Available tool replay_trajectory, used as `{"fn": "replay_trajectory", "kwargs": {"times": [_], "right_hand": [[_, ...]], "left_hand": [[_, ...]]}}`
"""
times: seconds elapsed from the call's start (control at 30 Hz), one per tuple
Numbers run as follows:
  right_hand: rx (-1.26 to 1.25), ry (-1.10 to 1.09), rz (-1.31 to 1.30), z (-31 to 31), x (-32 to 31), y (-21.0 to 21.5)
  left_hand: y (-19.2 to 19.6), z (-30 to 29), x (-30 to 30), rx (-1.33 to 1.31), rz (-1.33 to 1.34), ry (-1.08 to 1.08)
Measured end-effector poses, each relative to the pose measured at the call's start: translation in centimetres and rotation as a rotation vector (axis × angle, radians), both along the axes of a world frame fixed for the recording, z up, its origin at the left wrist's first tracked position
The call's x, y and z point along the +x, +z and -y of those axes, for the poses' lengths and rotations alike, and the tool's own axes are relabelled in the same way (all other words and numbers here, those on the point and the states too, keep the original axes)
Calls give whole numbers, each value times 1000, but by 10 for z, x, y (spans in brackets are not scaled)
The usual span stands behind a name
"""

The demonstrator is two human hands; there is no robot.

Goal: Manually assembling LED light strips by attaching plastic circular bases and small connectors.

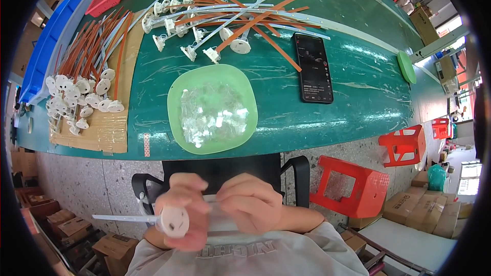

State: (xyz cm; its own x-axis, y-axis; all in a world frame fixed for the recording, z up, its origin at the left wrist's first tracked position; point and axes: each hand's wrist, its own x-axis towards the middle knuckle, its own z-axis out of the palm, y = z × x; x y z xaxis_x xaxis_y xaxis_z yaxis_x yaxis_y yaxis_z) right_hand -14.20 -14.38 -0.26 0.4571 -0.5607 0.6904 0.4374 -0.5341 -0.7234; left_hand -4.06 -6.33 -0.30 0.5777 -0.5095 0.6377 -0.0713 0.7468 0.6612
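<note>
Green surface w/ lt-green bowl on it, both beyond the hands. L hand grips the white disc pc, held near the torso, off the surface. R hand just to the R, fingers curled; can't tell if it's holding anything. Disc pc sits on L hand's L side, so L's nearer, R's across. Pale strip points L from disc, long axis approx. side-to-side.

Red stools stand on speckled grey floor — bright window far right.
</note>
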Motion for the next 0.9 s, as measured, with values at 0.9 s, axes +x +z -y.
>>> {"fn": "replay_trajectory", "kwargs": {"times": [0.9], "right_hand": [[-203,-39,-57,0,2,9]], "left_hand": [[-14,-6,-1,264,15,-229]]}}
